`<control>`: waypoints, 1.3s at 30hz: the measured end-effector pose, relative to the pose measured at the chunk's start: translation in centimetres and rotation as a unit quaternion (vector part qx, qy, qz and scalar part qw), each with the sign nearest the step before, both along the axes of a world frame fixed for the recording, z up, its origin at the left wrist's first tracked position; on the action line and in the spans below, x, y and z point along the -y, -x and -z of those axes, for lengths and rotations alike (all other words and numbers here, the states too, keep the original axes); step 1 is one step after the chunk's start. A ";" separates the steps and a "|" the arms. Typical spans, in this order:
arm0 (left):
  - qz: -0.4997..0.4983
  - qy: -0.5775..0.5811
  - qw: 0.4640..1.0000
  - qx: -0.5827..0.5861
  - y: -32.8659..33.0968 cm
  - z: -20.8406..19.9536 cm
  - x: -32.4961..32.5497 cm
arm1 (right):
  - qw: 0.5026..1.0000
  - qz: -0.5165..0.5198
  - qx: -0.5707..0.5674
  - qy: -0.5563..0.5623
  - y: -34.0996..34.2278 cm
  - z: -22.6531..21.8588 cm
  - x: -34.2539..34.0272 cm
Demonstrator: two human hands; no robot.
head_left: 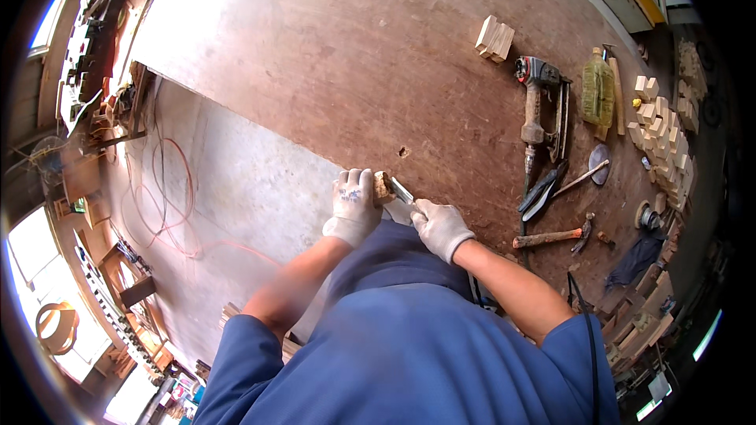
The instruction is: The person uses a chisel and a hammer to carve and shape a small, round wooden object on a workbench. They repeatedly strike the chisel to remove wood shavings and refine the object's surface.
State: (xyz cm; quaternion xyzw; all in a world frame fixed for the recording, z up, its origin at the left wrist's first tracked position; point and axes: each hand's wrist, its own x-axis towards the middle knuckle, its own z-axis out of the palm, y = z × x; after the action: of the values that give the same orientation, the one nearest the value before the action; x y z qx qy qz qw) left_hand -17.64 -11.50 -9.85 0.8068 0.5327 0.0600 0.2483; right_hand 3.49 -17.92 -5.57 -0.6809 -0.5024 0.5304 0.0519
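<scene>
My left hand (353, 206), in a pale work glove, is closed around a small rough brown piece (383, 187), which looks like wood. It is held at the near edge of the brown worktable (378, 79). Just to the right, my gloved right hand (441, 227) is closed on a tool with a short flat metal blade (402, 190). The blade points up and left at the brown piece and lies close to it; whether they touch I cannot tell. The tool's handle is hidden in my glove.
To the right lie a nail gun (533, 106) with its hose, a hammer (551, 238) and dark-handled shears (543, 193). Beyond them are a yellowish plastic bottle (598, 88) and stacked wood blocks (661, 138). Two blocks (494, 38) sit farther off. A red hose (189, 189) loops on the floor.
</scene>
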 end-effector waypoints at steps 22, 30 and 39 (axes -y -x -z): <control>-0.001 0.027 0.998 -0.063 -0.5 -0.9 -0.4 | 0.958 0.141 -0.170 0.186 -1.7 -1.9 -1.4; 0.008 0.022 0.999 -0.044 -0.6 -1.1 -1.1 | 0.903 0.256 -0.198 0.284 0.1 -3.2 -2.0; 0.030 0.086 0.994 -0.066 -0.5 -1.5 -1.8 | 0.999 -0.014 0.045 -0.020 0.8 0.8 0.3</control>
State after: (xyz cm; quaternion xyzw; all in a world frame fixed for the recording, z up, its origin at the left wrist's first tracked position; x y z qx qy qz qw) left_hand -17.14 -9.75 -8.32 0.8002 0.5266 -0.0468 0.2830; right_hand 2.66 -18.24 -6.37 -0.6963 -0.5237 0.4896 0.0350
